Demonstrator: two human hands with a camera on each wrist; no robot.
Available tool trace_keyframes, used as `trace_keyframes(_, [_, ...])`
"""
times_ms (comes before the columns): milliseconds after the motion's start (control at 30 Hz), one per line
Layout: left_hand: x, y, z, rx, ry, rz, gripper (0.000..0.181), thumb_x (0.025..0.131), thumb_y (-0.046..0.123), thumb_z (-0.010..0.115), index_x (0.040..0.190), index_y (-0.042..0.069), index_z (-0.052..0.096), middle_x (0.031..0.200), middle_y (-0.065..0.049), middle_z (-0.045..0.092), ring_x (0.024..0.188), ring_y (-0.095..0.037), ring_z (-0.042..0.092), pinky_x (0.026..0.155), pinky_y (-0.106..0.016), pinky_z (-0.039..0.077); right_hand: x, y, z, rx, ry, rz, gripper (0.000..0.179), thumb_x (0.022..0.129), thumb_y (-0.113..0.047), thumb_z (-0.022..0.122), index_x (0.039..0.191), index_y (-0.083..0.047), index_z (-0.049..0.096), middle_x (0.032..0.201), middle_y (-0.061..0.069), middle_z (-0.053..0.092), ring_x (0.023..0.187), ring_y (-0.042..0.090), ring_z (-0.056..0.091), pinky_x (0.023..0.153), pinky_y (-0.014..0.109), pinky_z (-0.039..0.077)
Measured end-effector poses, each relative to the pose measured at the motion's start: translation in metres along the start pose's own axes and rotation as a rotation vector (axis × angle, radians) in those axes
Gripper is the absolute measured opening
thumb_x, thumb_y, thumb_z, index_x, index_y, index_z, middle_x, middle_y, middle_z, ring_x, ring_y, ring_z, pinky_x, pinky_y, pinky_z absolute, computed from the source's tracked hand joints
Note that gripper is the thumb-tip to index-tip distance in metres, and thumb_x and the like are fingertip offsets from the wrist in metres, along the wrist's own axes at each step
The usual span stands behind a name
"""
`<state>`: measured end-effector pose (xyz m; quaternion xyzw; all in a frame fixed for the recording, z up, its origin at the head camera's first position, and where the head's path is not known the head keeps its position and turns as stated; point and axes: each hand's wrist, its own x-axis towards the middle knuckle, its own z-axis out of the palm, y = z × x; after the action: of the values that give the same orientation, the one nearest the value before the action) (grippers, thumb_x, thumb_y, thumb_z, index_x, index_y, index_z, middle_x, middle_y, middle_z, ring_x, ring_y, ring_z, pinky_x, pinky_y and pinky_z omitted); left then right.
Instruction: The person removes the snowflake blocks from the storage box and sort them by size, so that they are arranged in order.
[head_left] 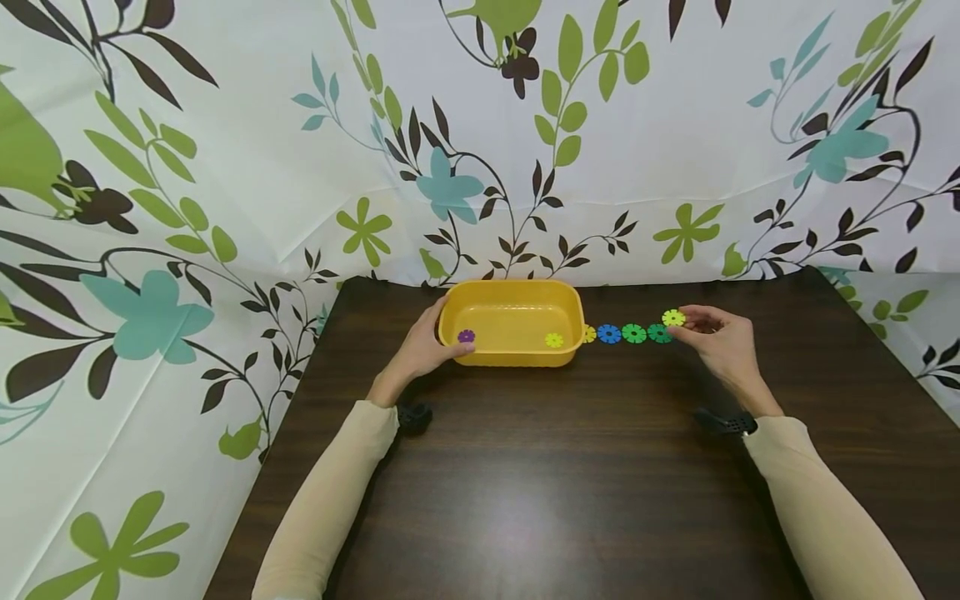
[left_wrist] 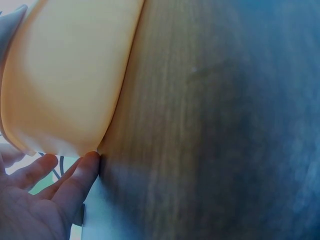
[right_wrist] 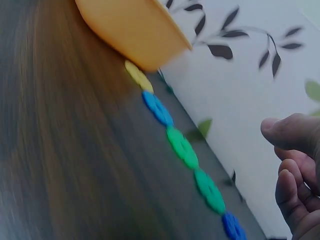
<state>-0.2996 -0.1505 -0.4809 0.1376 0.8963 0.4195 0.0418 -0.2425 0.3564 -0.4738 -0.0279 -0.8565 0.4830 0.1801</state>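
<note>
My left hand (head_left: 424, 346) grips the left end of a yellow plastic basin (head_left: 517, 360), its thumb at the front rim. In the left wrist view the fingers (left_wrist: 80, 182) touch the basin's outer wall (left_wrist: 65, 90). Inside lie a purple notched disc (head_left: 466, 336) and a yellow notched disc (head_left: 553, 340). My right hand (head_left: 723, 342) pinches a yellow-green notched disc (head_left: 673, 317) over the right end of a row of discs. That disc does not show in the right wrist view, where thumb and fingers (right_wrist: 290, 132) appear at the right edge.
Rightward from the basin runs the row: a yellow disc (right_wrist: 139, 77), a blue disc (head_left: 609, 333), two green discs (head_left: 634, 333) and a darker blue disc (right_wrist: 233, 226). A dark wooden table (head_left: 517, 467) carries everything. Behind it hangs a leaf-patterned cloth (head_left: 255, 167).
</note>
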Motion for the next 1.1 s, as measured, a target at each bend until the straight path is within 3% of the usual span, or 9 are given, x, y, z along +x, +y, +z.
trace_keyframes(567, [-0.001, 0.0, -0.001, 0.008, -0.003, 0.005, 0.119, 0.086, 0.052, 0.088, 0.176, 0.02, 0.017, 0.175, -0.02, 0.034, 0.154, -0.045, 0.046, 0.129, -0.066, 0.039, 0.009, 0.049, -0.046, -0.005, 0.127, 0.193, 0.046, 0.094, -0.02, 0.087, 0.129, 0.006, 0.073, 0.078, -0.038, 0.063, 0.078, -0.01, 0.06, 0.065, 0.004, 0.05])
trace_keyframes(833, [0.0, -0.001, 0.001, 0.021, 0.001, 0.0, 0.119, 0.085, 0.054, 0.088, 0.176, 0.024, 0.017, 0.174, -0.018, 0.036, 0.152, -0.043, 0.048, 0.128, -0.066, 0.042, 0.013, 0.065, -0.057, -0.159, 0.107, 0.232, 0.05, 0.099, -0.032, 0.082, 0.133, 0.004, 0.073, 0.073, -0.045, 0.052, 0.078, -0.013, 0.053, 0.064, 0.004, 0.045])
trace_keyframes(1100, [0.0, -0.001, 0.001, 0.011, 0.004, 0.003, 0.118, 0.086, 0.052, 0.088, 0.177, 0.023, 0.017, 0.175, -0.018, 0.036, 0.153, -0.043, 0.047, 0.129, -0.066, 0.04, 0.017, 0.069, -0.058, -0.273, 0.053, 0.218, 0.051, 0.1, -0.033, 0.081, 0.133, 0.005, 0.074, 0.071, -0.044, 0.048, 0.074, -0.016, 0.049, 0.062, 0.008, 0.043])
